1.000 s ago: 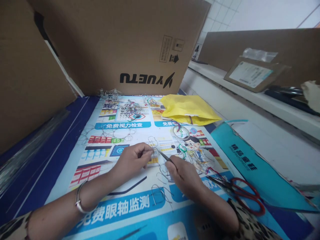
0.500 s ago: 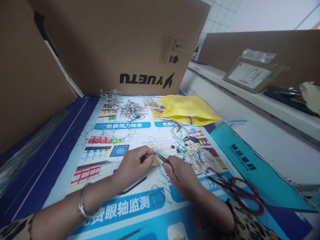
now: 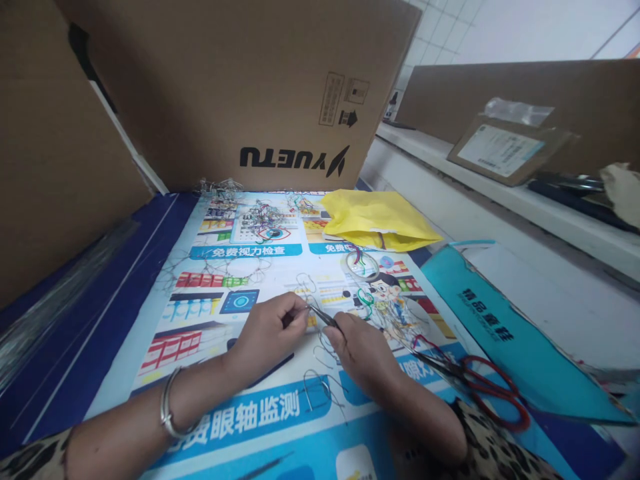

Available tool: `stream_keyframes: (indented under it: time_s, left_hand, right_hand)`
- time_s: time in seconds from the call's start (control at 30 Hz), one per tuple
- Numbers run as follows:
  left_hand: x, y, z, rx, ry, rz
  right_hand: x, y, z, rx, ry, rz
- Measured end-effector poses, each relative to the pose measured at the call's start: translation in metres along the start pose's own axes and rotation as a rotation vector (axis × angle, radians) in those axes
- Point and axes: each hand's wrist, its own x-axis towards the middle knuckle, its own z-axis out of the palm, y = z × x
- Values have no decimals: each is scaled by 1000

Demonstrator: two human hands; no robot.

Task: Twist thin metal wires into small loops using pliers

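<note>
My left hand (image 3: pixel 273 327) is closed in a pinch of thumb and forefinger; the small thing between the fingertips is too fine to make out. My right hand (image 3: pixel 363 350) wraps round pointed, dark needle-nose pliers (image 3: pixel 323 316), whose handles are hidden in the palm. The tip of the pliers meets my left fingertips. Thin loose wires (image 3: pixel 320 390) lie on the printed sheet (image 3: pixel 280 270) beneath and between the hands. Beyond my right hand is a tangle of wires (image 3: pixel 395 317) with some coloured strands.
Red-handled scissors (image 3: pixel 493 393) lie right of my right forearm. Farther back are a clear ring (image 3: pixel 363 265), a yellow pouch (image 3: pixel 380 217) and a wire heap (image 3: pixel 263 220). A teal card piece (image 3: pixel 500 327) rests at the right. Cardboard (image 3: pixel 225 87) walls the back and left.
Both hands stay at nearly the same place with the same grip. My left forearm and its bracelet have shifted very slightly.
</note>
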Motion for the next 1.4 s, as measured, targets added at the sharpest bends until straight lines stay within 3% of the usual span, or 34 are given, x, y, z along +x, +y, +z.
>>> stream_keyframes:
  time_s: [0.3,0.77,1.03,1.17,1.27,1.4]
  left_hand:
    - [-2,-2,-1,163,31,136]
    - [7,-3,-17,402,-200,232]
    - [17,-5,-31,349,-411,209]
    - [24,-11,-39,62,-564,19]
    - [27,-17,-43,-75,-597,-37]
    - [31,-24,-45,50,-565,22]
  right_hand:
    - [1,-2,-2,-76,-56,-14]
    - [0,0,-8,-141,-83,-45]
    - [-3,2,-7,-208,-98,-112]
    - [-5,2,-6,-216,-114,-109]
    - [-7,1,-5,-201,-116,-112]
    - [-10,2,-4,-203,-111,-130]
